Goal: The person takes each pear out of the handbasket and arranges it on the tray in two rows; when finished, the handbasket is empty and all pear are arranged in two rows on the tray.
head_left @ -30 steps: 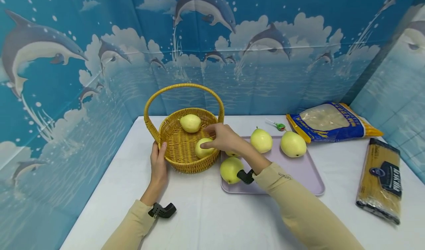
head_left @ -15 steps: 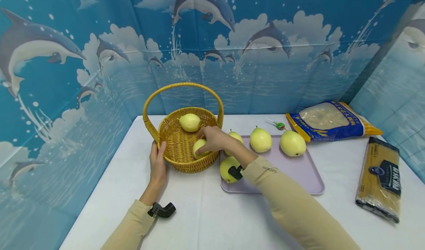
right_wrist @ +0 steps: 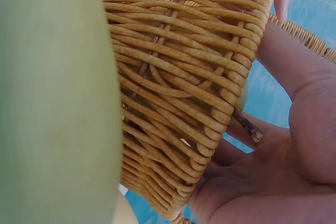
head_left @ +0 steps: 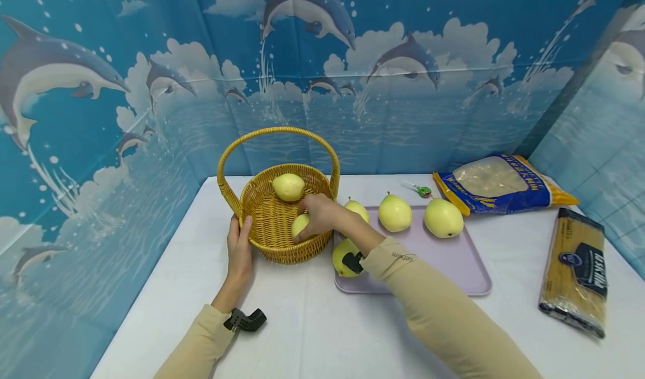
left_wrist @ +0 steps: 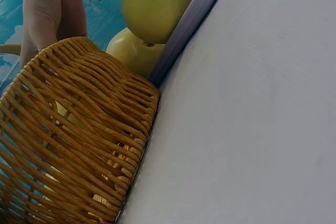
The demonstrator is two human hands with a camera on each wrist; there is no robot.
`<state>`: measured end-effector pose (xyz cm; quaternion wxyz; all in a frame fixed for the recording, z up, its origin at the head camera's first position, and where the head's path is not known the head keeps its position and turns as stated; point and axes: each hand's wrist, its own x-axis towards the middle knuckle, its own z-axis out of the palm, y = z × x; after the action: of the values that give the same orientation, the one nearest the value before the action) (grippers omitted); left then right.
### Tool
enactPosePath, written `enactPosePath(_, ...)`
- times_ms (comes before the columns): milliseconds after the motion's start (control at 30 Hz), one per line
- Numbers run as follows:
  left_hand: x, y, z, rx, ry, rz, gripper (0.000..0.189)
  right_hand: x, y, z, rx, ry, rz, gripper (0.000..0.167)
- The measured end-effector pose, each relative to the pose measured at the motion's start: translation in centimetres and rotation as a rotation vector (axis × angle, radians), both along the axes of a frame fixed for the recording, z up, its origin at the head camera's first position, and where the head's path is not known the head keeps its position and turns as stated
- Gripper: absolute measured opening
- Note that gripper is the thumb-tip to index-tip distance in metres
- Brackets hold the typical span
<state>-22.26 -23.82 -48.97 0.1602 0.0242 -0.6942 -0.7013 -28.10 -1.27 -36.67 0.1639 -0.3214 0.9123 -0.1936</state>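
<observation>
A yellow wicker basket point(head_left: 276, 253) with a tall hooped handle stands on the white table. My left hand point(head_left: 241, 256) grips its left side, thumb at the rim and fingers along the outside. Inside, against the far wall, lies a pale yellow-green pear point(head_left: 289, 187). My right hand point(head_left: 322, 216) reaches over the right rim and holds a second pear point(head_left: 299, 225) low in the basket, partly hidden by that hand. In the right wrist view, the pear's brown stem point(right_wrist: 249, 126) sticks out near the palm, behind the basket's weave point(right_wrist: 178, 77).
Right of the basket lies a lilac tray point(head_left: 443, 261) bearing several pears point(head_left: 395, 213); one nearer pear point(head_left: 345, 258) sits under my right wrist. Beyond are a small green-wrapped item point(head_left: 424, 191), a blue-yellow bag point(head_left: 496, 183) and a spaghetti pack point(head_left: 575, 272). A dolphin-print curtain point(head_left: 312, 121) closes the back.
My right hand has moved slightly left and wraps further round its pear, which has shifted a little left too. Another pear on the tray shows more. The left hand keeps its place.
</observation>
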Motion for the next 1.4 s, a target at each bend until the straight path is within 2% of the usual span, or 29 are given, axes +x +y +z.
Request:
enactPosePath(100,0.1,0.1,0.0,-0.006,0.007,0.0,0.06,0.1,-0.2,-0.1,0.017,0.004,0.002,0.063)
enactPosePath(300,0.3,0.2,0.1,-0.014,0.002,-0.003,0.061,0.3,-0.3,-0.2,0.014,-0.009,-0.048,0.061)
enactPosePath(433,0.4,0.2,0.2,-0.014,0.003,-0.001,0.061,0.3,-0.4,-0.2,-0.013,0.014,-0.047,0.057)
enactPosePath(567,0.4,0.2,0.3,-0.023,0.004,0.003,0.061,0.6,-0.1,0.0,-0.053,0.029,-0.063,0.061)
enactPosePath(767,0.4,0.2,0.5,-0.045,-0.006,0.017,0.061,1.2,0.3,0.6,-0.136,0.048,-0.099,0.066)
enactPosePath(1000,0.5,0.3,0.4,-0.032,-0.014,0.01,0.061,2.2,1.2,0.7,-0.308,0.088,-0.128,0.056)
enactPosePath(1067,0.5,0.3,0.3,-0.031,-0.012,0.008,0.061,2.6,1.6,0.8,-0.348,0.1,-0.154,0.058)
enactPosePath(1233,0.5,0.4,0.4,-0.03,-0.007,0.007,0.06,3.8,2.9,1.1,-0.401,0.113,-0.23,0.064)
enactPosePath(1400,0.5,0.2,0.3,-0.033,-0.006,0.005,0.06,4.8,4.5,1.3,-0.435,0.127,-0.286,0.063)
